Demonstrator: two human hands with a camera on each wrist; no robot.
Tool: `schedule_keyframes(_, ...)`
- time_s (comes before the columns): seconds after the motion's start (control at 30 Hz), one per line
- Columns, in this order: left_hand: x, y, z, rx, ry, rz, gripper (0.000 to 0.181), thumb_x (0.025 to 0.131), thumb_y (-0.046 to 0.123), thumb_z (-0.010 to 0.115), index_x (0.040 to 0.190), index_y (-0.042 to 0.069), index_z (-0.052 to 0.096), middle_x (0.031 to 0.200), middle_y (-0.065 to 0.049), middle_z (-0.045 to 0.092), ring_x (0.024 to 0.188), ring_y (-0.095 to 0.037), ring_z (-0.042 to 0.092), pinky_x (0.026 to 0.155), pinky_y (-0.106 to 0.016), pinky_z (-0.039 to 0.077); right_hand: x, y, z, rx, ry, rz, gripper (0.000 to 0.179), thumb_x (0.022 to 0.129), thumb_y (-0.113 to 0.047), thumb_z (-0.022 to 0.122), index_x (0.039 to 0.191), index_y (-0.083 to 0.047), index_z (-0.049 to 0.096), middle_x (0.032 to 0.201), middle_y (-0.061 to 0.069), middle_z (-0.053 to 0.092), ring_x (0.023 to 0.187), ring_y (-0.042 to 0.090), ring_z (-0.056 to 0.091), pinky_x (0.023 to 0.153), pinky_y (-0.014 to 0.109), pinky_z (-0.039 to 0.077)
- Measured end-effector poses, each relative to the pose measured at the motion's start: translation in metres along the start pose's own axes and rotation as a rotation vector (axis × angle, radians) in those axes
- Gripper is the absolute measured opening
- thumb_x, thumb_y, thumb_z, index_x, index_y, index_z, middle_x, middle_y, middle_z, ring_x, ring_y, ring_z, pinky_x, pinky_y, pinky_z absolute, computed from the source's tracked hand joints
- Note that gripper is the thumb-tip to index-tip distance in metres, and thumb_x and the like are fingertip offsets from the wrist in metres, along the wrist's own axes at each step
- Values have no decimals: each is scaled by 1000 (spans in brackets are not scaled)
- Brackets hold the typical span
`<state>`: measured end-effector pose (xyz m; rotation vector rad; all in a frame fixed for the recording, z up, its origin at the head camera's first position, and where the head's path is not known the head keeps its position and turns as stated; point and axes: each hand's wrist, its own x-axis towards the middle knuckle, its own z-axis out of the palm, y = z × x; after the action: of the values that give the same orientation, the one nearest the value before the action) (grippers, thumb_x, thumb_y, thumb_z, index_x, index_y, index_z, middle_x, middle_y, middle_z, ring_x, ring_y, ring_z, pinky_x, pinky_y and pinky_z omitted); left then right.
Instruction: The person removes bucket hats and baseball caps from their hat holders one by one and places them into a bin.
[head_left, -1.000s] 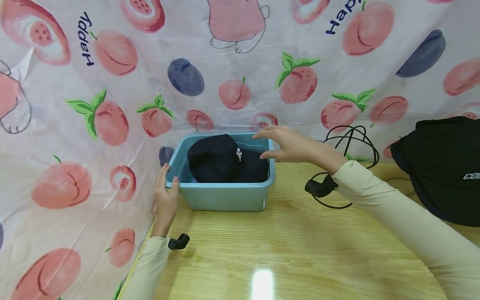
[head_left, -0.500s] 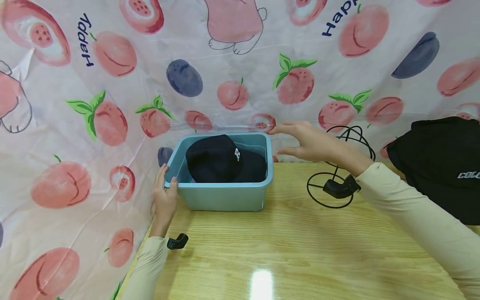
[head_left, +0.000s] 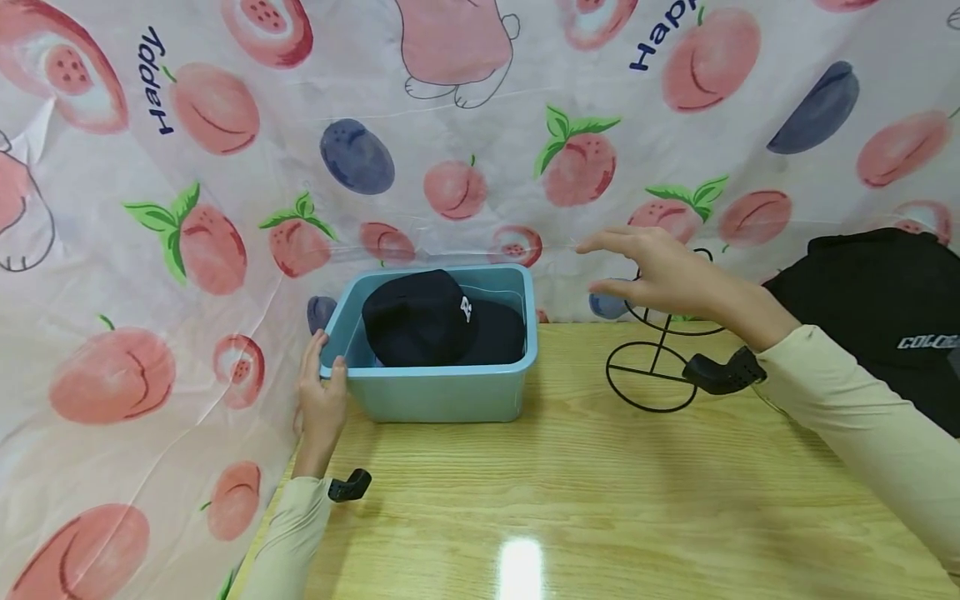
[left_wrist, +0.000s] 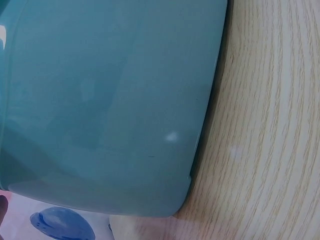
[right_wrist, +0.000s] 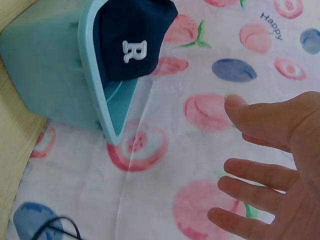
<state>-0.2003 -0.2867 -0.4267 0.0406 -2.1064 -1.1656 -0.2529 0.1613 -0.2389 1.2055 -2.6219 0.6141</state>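
A black cap (head_left: 420,321) with a white letter R lies inside a light blue plastic bin (head_left: 442,392). My left hand (head_left: 322,400) rests at the bin's near left corner, fingers straight along the left side and thumb at the front rim. In the left wrist view the bin's wall (left_wrist: 110,110) fills most of the picture and hides the hand's work. My right hand (head_left: 660,267) is in the air right of the bin, holding nothing, its fingers and thumb spread apart. Behind that hand stands a black wire rack (head_left: 652,408) with round rings, partly covered by the hand and wrist.
At the right lies a black cloth item (head_left: 862,308) with white lettering, partly behind the right forearm. The wooden table (head_left: 450,500) meets a fruit-print cloth (head_left: 465,125) at the back and left. A black wrist camera (head_left: 723,372) sits at the right wrist.
My right hand has moved right, from over the bin's right end to beside the wire rack. The left hand stays at the bin's corner. The cap remains in the bin.
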Motion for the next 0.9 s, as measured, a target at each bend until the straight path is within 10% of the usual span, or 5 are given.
schedule_keyframes(0.9,-1,-2,-1,13,-13,-7,48,95,21,48,141,7,44,149,-1,36,135,-20,32,105,-53,30,-50,35,-32,-64,131,85,48,80,-12,75,125,-6,59,121,16,60,105,36,56,79,57,46)
